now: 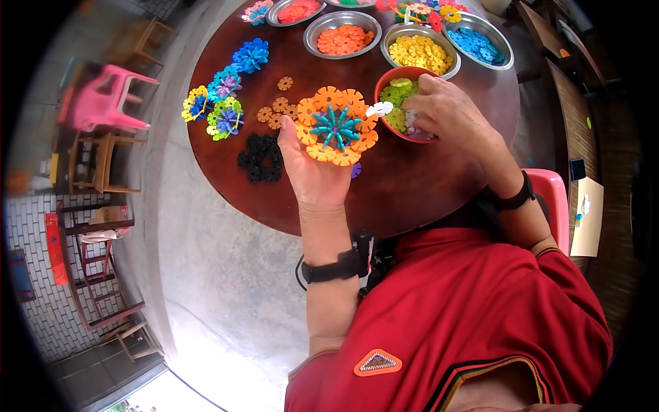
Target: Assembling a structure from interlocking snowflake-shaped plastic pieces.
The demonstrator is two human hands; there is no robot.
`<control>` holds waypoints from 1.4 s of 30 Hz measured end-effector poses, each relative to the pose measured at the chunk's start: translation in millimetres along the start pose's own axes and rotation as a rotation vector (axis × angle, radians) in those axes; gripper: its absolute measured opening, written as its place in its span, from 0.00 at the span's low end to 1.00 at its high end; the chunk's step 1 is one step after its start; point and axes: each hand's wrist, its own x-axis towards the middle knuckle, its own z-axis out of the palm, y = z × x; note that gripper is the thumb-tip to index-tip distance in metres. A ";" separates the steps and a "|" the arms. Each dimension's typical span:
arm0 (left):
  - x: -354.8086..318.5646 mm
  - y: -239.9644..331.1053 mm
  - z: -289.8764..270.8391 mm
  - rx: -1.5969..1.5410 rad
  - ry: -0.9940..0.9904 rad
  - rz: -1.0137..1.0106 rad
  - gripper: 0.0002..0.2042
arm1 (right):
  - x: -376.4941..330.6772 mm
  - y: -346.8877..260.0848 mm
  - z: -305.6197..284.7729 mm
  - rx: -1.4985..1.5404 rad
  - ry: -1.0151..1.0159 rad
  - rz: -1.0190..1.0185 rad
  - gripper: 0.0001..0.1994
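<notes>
My left hand [319, 172] is closed around the underside of an orange flower [329, 156] built from notched plastic discs. Teal spiky pieces [334, 128] fill its centre. At the flower's right edge a white notched disc [379, 109] sticks out. My right hand [449, 110] reaches over the rim of a red bowl [382, 84] with its fingers curled down into it; what the fingertips grip is hidden. Inside that bowl lie lime-green discs [397, 96] and some white ones.
Metal bowls of orange discs [343, 40], yellow discs [420, 53] and blue discs [475, 45] stand along the far side of the round brown table [425, 185]. Left of my hand lie black discs [261, 159], loose orange discs [274, 110] and finished flowers [225, 118].
</notes>
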 end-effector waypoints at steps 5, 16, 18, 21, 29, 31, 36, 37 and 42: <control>-1.9 0.3 2.3 -0.012 0.058 0.042 0.28 | 0.5 -6.4 -4.4 0.078 0.066 0.053 0.07; 2.7 -15.1 4.2 -0.084 0.098 0.295 0.21 | 2.8 -49.4 -20.3 0.484 0.208 0.115 0.08; -0.3 -16.7 6.2 -0.103 0.074 0.300 0.21 | 2.9 -58.3 -12.8 0.411 0.277 -0.031 0.08; -0.6 -19.7 7.4 -0.114 0.051 0.305 0.20 | 1.5 -59.4 -2.3 0.407 0.302 -0.032 0.07; -2.2 -20.8 12.4 -0.075 0.094 0.335 0.20 | 2.7 -65.5 1.8 0.441 0.315 0.010 0.07; -1.5 -20.8 12.9 -0.068 0.126 0.355 0.20 | 2.0 -63.8 5.0 0.446 0.323 0.000 0.06; -4.3 -23.0 16.8 -0.100 0.109 0.351 0.21 | -0.7 -65.6 7.2 0.404 0.282 -0.004 0.06; -4.6 -23.0 17.8 -0.122 0.126 0.344 0.21 | -1.1 -67.8 8.5 0.373 0.290 -0.032 0.07; -4.6 -23.2 14.7 -0.077 0.133 0.388 0.22 | -0.3 -72.6 12.7 0.314 0.272 -0.046 0.07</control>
